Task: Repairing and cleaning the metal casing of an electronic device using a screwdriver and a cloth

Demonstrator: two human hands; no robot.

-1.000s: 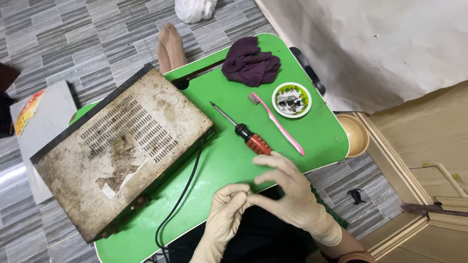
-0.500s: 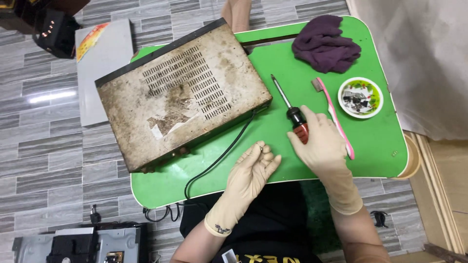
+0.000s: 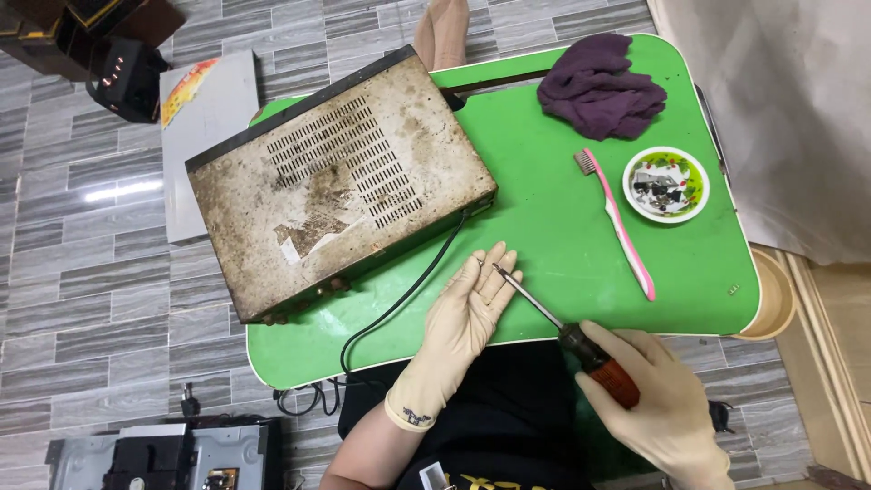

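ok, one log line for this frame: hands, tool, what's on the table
right hand: grips screwdriver handle | left hand: open, fingers at its tip | green table: rusty metal case, toothbrush, parts dish, purple cloth

The green table (image 3: 562, 227) and surrounding tiled floor (image 3: 91, 272) are viewed steeply downward from one head-worn camera, at arm's reach.

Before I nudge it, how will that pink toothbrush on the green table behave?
The pink toothbrush looks thin and light, so it probably slides easily on the smooth green table. It lies flat, so it is unlikely to roll. Its long handle may pivot if pushed near one end.
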